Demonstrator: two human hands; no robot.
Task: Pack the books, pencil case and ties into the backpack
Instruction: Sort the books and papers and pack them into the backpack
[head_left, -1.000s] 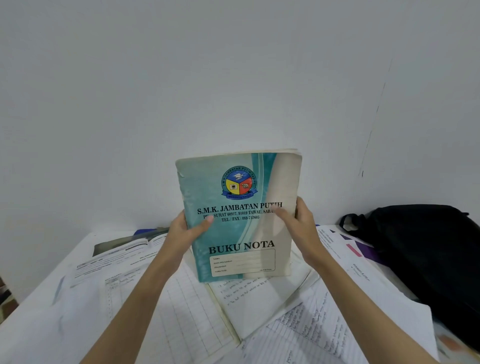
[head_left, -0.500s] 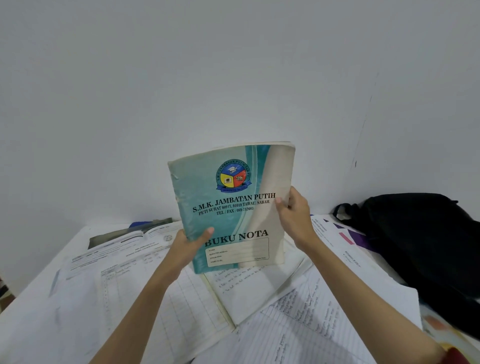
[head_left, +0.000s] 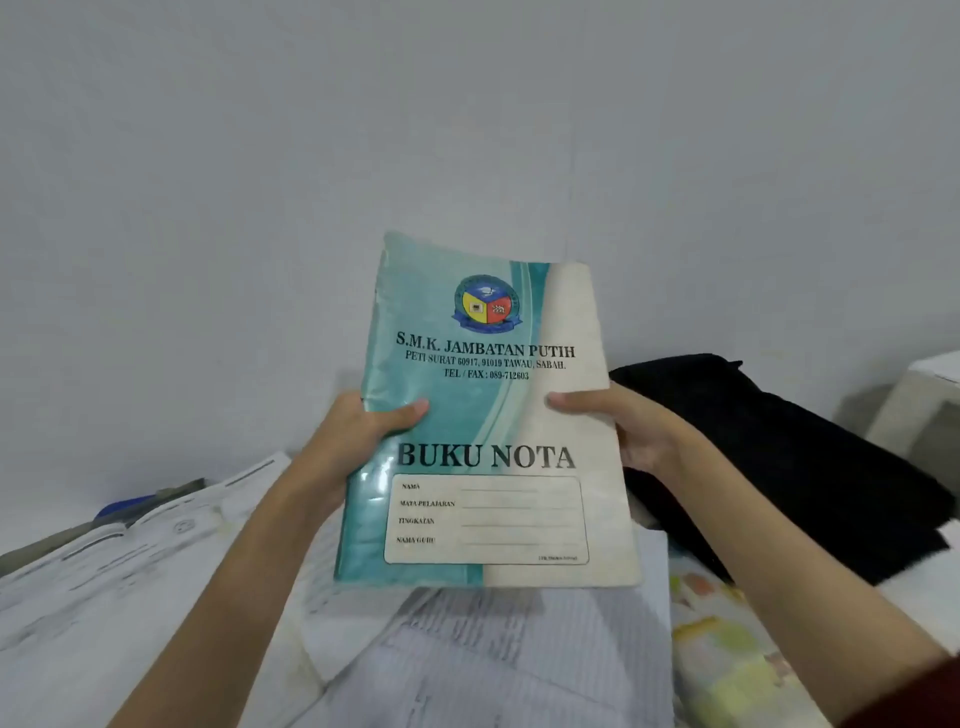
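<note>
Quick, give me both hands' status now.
Left hand: gripping the notebook's left edge, thumb on the cover.
Right hand: gripping its right edge, thumb on the cover.

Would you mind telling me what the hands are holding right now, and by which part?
Both hold the teal notebook upright: the left hand grips its left edge, the right hand its right edge, thumbs on the front cover.
</note>
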